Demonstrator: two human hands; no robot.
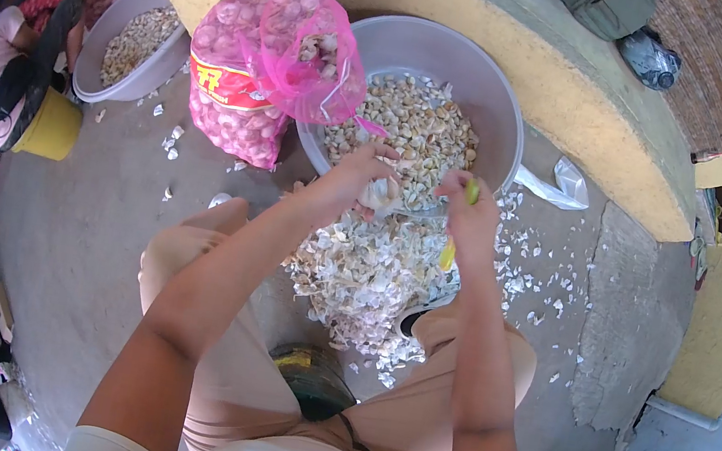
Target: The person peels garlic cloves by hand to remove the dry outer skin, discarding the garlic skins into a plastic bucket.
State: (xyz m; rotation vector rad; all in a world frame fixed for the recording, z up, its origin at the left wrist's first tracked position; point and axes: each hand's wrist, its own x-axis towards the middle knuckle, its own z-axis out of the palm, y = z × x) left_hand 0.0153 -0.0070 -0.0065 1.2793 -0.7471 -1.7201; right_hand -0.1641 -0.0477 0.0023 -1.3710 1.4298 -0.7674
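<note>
I have the left hand [347, 184] pinching a white, papery garlic bulb [379, 195] at twelve o'clock, likely light, firm, slippery-skinned, best cupped underneath; the right hand [471, 223] clasps a slim yellow-green tool [448, 255] at one.

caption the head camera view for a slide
Bare left hand with whitish garlic, right hand with slim yellow-green tool, by round grey plastic tub of cloves

Showing two large basins [499, 125], one foreground pink net sack [250, 64] and one heap of peelings [368, 269]. Also showing one held garlic bulb [379, 194], one yellow-green tool [471, 192] and one yellow bucket [52, 126].
</note>
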